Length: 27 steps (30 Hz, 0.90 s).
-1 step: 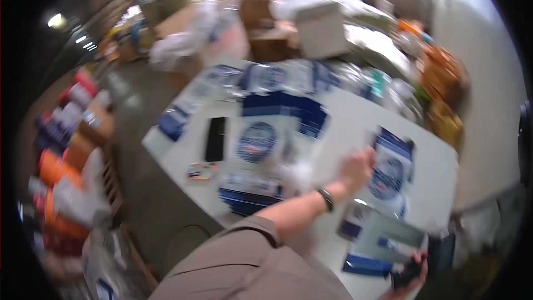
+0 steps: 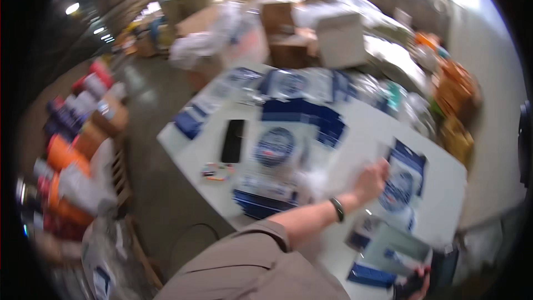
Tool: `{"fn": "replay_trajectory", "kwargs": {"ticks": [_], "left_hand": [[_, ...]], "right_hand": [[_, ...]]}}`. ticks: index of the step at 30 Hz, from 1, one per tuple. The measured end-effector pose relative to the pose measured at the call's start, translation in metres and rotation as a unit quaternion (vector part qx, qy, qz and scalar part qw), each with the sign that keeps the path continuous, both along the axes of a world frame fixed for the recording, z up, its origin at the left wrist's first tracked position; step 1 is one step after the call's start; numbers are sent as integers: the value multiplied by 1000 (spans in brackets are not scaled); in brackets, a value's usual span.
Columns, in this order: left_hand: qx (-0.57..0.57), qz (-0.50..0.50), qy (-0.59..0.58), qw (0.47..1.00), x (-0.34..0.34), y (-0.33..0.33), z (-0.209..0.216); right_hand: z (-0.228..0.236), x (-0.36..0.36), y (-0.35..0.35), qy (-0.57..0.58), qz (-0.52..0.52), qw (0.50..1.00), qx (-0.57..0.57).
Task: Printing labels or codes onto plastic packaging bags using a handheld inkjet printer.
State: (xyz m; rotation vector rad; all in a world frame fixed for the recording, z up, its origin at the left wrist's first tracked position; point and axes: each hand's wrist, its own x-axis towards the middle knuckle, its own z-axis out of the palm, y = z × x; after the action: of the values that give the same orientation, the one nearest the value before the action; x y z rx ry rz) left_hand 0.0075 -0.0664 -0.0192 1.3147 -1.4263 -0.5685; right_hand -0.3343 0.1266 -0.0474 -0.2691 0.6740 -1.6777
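Observation:
My left hand [image 2: 371,182], with a dark band on its wrist, reaches over the white table with fingers curled. It is at the left edge of a blue-and-white plastic bag [image 2: 397,190] with a round printed emblem. Blur hides whether it pinches the bag. At the lower right, my right hand [image 2: 425,284] is closed around a black object [image 2: 409,285] whose kind I cannot make out. Beside it lies a grey-green flat sheet [image 2: 391,247] over another blue-edged bag [image 2: 370,275]. A stack of similar bags [image 2: 276,150] lies left of my left hand.
On the white table [image 2: 197,162] lie a black phone [image 2: 233,141] and a small ring of coloured pieces [image 2: 217,171]. More packs [image 2: 294,84] line its far edge. Cardboard boxes [image 2: 288,51] and orange bags [image 2: 454,90] are piled behind. Goods stand on a pallet [image 2: 119,180] at left.
The whole view has shifted, so the table and everything on it appear slightly further right and lower. Both hands keep about the same place relative to the bags.

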Motion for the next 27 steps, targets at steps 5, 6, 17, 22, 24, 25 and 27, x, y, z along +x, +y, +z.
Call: {"fn": "replay_trajectory", "kwargs": {"ticks": [5, 6, 17, 22, 24, 25, 27], "left_hand": [[-52, -70, 151, 985, 71, 44, 56], [-124, -58, 117, 984, 114, 45, 58], [31, 258, -196, 945, 417, 77, 10], [118, 296, -361, 876, 369, 67, 27], [-31, 314, -406, 858, 303, 72, 49], [-5, 246, -312, 918, 261, 77, 63], [27, 71, -197, 978, 184, 94, 77]], "right_hand": [[40, 25, 5, 44, 74, 994, -64], [30, 15, 3, 37, 91, 993, -61], [33, 46, -5, 64, -33, 997, 2], [27, 43, -2, 66, -5, 997, -29], [26, 39, 1, 75, -12, 996, -40], [26, 37, 3, 55, -6, 998, -39], [28, 31, 5, 2, 18, 999, -47]]}}
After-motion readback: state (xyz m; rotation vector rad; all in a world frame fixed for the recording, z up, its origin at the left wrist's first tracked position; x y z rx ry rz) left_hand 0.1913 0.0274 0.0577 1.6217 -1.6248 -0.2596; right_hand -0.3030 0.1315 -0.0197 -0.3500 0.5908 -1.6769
